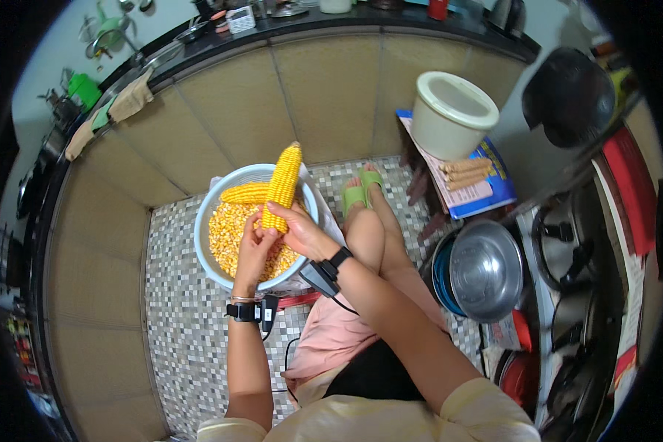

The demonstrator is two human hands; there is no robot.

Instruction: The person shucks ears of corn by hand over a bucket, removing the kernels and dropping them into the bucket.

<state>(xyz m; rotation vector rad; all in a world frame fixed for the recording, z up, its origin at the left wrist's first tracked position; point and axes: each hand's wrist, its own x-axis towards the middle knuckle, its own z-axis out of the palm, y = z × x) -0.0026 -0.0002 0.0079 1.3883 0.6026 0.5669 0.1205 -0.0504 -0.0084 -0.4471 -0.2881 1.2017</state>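
A yellow ear of corn (283, 179) rises at a slant over a pale blue plastic basin (201, 243). My right hand (304, 232) is wrapped around the lower part of the ear, its thumb lying along the kernels. Close by, my left hand (258, 246) has its fingers bent against the ear's lower end; part of its grip is hidden. Loose corn kernels (226, 237) fill much of the basin below. Another corn ear (245, 193) lies on them at the far side.
Right of my legs, several bare corncobs (467, 172) lie beside a lidded white bucket (447, 130) on a printed sheet. Nearer stands a metal bowl (486, 271). Tan cabinets (326, 83) under a dark counter (331, 27) bound the far and left sides of the mosaic floor (188, 331).
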